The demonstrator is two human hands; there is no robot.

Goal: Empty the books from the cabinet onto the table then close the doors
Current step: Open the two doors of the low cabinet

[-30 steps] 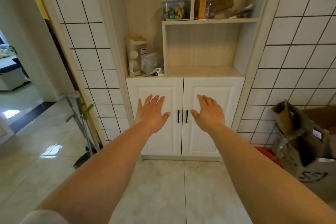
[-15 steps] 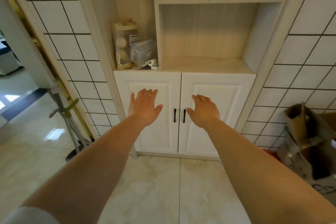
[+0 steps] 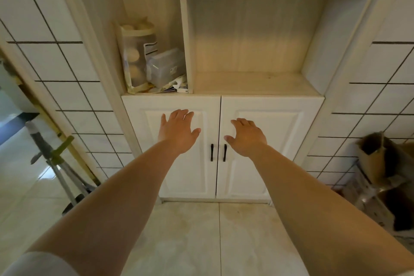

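both arms reach forward toward the white cabinet (image 3: 266,146), whose two doors are closed and meet at a thin centre seam. the left hand (image 3: 178,130) is spread with fingers straight in front of the left door (image 3: 181,172), up in its raised panel; whether the palm touches the panel i cannot tell. the right hand (image 3: 246,135) is relaxed, fingers slightly bent, grasping nothing, in front of the right door (image 3: 268,177). i judge the hands are held out like this because they are heading for the two black handles (image 3: 218,152), which sit side by side at the seam, just below and between the hands; the right thumb is nearest, close above the right handle.

no books show anywhere: they are presumably behind the closed doors, so below and beyond both hands, hidden. the worktop they should go to is not in view. the open shelf (image 3: 253,83) above the doors is bare wood, and jars and packets (image 3: 145,60) crowd the narrow nook to its left. opening the doors looks like the first step, not yet done.
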